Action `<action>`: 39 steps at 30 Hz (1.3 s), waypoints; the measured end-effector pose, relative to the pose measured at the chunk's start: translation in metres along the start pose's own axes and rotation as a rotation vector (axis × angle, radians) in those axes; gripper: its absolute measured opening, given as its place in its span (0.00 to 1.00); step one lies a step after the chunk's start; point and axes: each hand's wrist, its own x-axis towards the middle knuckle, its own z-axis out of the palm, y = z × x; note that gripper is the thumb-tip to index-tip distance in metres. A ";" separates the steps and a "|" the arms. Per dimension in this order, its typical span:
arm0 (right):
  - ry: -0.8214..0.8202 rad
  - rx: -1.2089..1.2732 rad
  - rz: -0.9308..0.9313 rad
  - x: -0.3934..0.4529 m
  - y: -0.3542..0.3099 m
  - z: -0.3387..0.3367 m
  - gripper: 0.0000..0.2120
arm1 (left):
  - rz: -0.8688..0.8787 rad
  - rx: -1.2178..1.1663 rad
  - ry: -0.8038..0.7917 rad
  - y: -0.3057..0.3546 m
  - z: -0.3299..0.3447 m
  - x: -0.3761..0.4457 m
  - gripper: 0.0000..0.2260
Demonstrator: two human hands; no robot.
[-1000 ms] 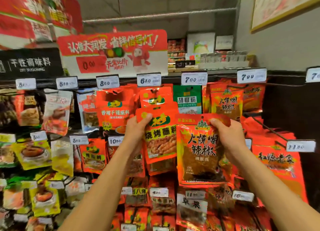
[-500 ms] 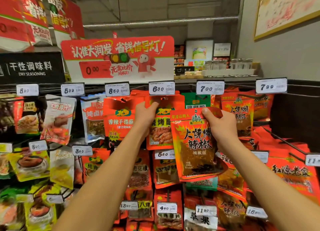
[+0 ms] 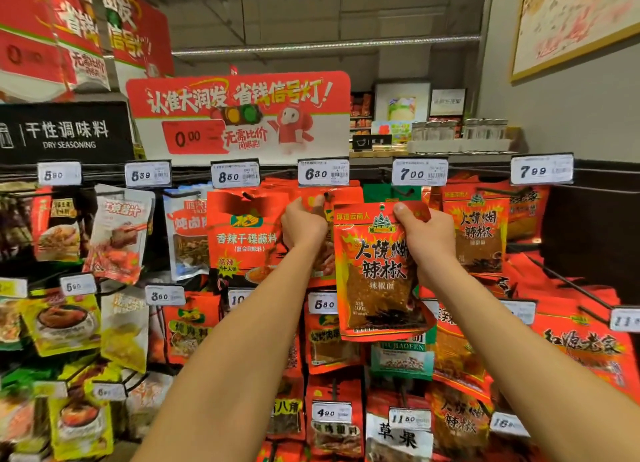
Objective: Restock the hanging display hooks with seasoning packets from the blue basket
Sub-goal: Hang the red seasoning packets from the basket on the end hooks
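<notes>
Red foil chilli-powder packet (image 3: 377,271) pinched in my right hand (image 3: 426,240); left hand (image 3: 304,226) grips the packet under the 6.80 tag (image 3: 323,172); I'd align its hole first.

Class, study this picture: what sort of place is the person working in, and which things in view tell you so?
Most likely a supermarket's dry seasoning aisle: a black "DRY SEASONING" sign, price tags above hanging hooks, and rows of seasoning packets on display.

Supermarket aisle: price tags (image 3: 323,173), hanging packets (image 3: 248,240)

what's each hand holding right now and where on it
Right hand pinches the chili powder packet at its top right corner. Left hand grips the top of a hanging red packet.
</notes>
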 end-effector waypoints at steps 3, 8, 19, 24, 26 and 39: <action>0.024 -0.010 0.009 0.003 0.002 -0.008 0.13 | -0.028 -0.069 0.031 -0.002 0.010 -0.006 0.15; 0.019 0.056 0.048 0.005 0.007 -0.023 0.09 | 0.049 0.024 -0.144 -0.009 -0.002 -0.017 0.32; -0.023 0.231 0.094 0.007 0.024 -0.065 0.06 | 0.134 -0.334 -0.544 0.020 0.020 -0.108 0.09; 0.092 0.254 0.091 0.029 0.025 -0.129 0.06 | 0.101 -0.364 -0.665 0.050 0.081 -0.136 0.05; 0.111 0.267 0.093 0.039 0.024 -0.154 0.06 | 0.076 -0.401 -0.689 0.062 0.105 -0.146 0.04; 0.095 0.297 0.053 0.091 0.009 -0.197 0.05 | 0.079 -0.432 -0.608 0.104 0.166 -0.156 0.10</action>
